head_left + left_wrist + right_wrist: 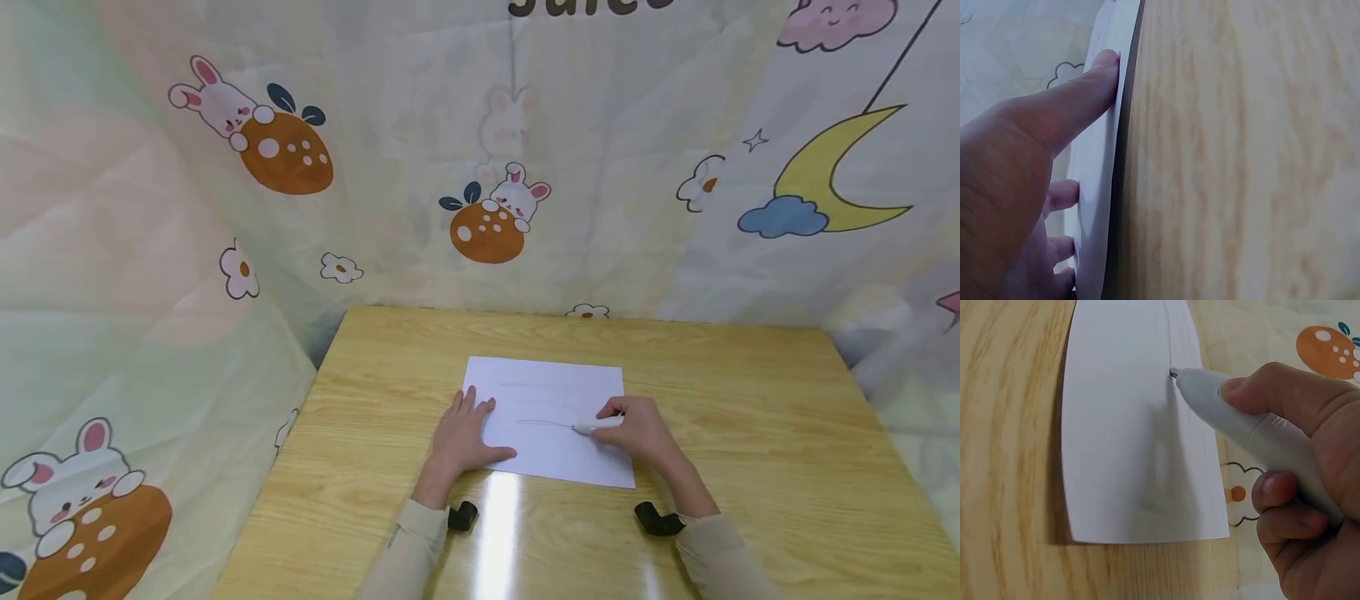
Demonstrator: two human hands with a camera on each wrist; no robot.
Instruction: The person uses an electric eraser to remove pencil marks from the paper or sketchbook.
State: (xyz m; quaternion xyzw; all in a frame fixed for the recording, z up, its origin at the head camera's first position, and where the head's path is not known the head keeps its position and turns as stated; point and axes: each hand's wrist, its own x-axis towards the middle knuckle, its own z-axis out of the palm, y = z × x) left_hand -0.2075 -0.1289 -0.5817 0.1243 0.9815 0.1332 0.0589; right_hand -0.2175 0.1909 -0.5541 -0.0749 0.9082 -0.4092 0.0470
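Note:
A white sheet of paper [551, 458] lies on the wooden table, with thin lines running across it. My left hand [463, 435] presses on its left side, fingers spread, the thumb [1088, 94] by the near edge in the left wrist view. In my right hand [641, 429] I grip a thick white pen-shaped tool [1229, 409] with a small metal tip. The thumb and fingers wrap round its body. Its tip is at the right end of a thin line [543, 422] near the middle of the sheet.
The wooden table [765, 433] extends round the sheet on all sides. Behind and to the left hangs a cloth backdrop [405, 125] printed with rabbits, flowers and a moon. A black wrist mount [657, 520] sits by the right sleeve, another [462, 516] by the left.

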